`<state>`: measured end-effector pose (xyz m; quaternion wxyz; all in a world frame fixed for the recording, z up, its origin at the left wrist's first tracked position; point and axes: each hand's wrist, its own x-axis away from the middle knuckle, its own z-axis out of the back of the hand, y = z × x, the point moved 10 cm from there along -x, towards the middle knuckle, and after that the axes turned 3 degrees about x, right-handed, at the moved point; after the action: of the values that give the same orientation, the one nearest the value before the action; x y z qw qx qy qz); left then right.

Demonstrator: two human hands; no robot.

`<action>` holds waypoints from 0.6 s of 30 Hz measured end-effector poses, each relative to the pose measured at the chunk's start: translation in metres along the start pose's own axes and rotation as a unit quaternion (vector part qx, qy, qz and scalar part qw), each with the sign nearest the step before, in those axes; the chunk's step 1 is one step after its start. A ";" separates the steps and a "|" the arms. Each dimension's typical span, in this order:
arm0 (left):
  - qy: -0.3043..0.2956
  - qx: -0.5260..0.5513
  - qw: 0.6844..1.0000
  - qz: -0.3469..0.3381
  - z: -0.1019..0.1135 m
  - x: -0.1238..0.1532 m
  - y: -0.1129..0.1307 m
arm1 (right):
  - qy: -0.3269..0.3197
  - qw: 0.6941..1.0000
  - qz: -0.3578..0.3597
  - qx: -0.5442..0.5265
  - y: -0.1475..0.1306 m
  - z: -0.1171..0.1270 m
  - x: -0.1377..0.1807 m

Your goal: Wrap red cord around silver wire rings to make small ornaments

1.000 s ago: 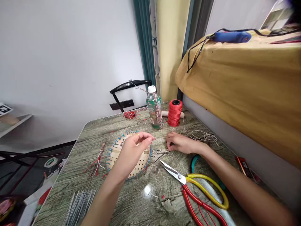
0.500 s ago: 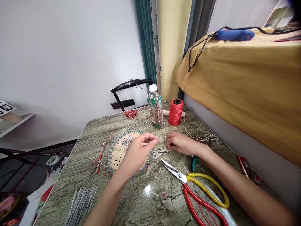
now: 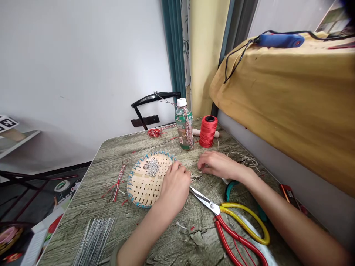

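My left hand [image 3: 176, 184] rests at the right edge of a round woven bamboo basket [image 3: 138, 188] with blue lacing around its rim. Its fingers are curled down, and what they hold is hidden behind the knuckles. A small pile of silvery beads [image 3: 153, 168] lies in the basket. To the right, my right hand [image 3: 217, 165] hovers low over the table, its fingers loosely bent and apart, with nothing visible in them. Thin dark strands [image 3: 196, 177] lie between the two hands. Scissors [image 3: 212, 207] with one yellow and one red handle lie spread just below.
Behind the hands stand a green-labelled bottle [image 3: 183, 127] with braided cord and a red thread spool [image 3: 208, 131]. A braided red-white cord [image 3: 119, 181] and a bundle of thin metal rods [image 3: 94, 240] lie left. Teal-handled pliers [image 3: 230, 190] lie under my right forearm.
My left hand has turned over and moved right and down, from above the basket to its edge, fingers now curled downward. My right hand has lifted slightly and its fingers have loosened.
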<state>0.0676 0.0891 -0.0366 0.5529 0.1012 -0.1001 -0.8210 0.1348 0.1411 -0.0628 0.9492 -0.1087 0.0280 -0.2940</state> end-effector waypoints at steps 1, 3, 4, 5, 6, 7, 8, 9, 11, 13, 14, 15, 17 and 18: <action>-0.009 -0.027 1.000 -0.009 -0.006 0.000 0.002 | -0.004 1.000 0.006 0.000 -0.003 -0.003 -0.001; -0.024 -0.074 0.997 -0.021 -0.015 0.001 0.004 | -0.011 1.000 0.015 -0.002 -0.009 -0.009 -0.003; -0.029 -0.093 0.995 -0.026 -0.019 0.001 0.005 | -0.013 1.000 0.019 -0.004 -0.011 -0.012 -0.004; -0.033 -0.109 0.993 -0.029 -0.021 0.001 0.005 | -0.013 1.000 0.021 -0.006 -0.011 -0.014 -0.005; -0.034 -0.123 0.991 -0.031 -0.022 0.001 0.005 | -0.013 1.000 0.023 -0.008 -0.012 -0.015 -0.005; -0.035 -0.134 0.990 -0.033 -0.022 0.001 0.004 | -0.012 1.000 0.024 -0.010 -0.012 -0.016 -0.005; -0.034 -0.144 0.988 -0.036 -0.022 0.001 0.004 | -0.010 1.000 0.025 -0.011 -0.011 -0.016 -0.005; -0.033 -0.151 0.987 -0.038 -0.022 0.000 0.004 | -0.008 1.000 0.025 -0.013 -0.011 -0.016 -0.005; -0.030 -0.161 0.986 -0.042 -0.021 0.000 0.003 | -0.005 1.000 0.025 -0.016 -0.011 -0.015 -0.004; -0.027 -0.167 0.985 -0.046 -0.022 -0.001 0.002 | -0.003 1.000 0.024 -0.018 -0.011 -0.014 -0.004; -0.026 -0.169 0.984 -0.047 -0.022 -0.001 0.002 | -0.003 1.000 0.023 -0.019 -0.011 -0.014 -0.004; -0.024 -0.170 0.984 -0.048 -0.022 -0.002 0.001 | -0.004 1.000 0.021 -0.020 -0.010 -0.013 -0.004; -0.021 -0.173 0.983 -0.048 -0.023 -0.003 0.000 | -0.006 1.000 0.015 -0.021 -0.009 -0.011 -0.004; -0.019 -0.175 0.983 -0.048 -0.023 -0.003 -0.001 | -0.008 1.000 0.011 -0.021 -0.008 -0.009 -0.004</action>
<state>0.0743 0.0912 -0.0590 0.5203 -0.0078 0.0398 -0.8530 0.1261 0.1352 -0.0699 0.9501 -0.1306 0.0273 -0.2819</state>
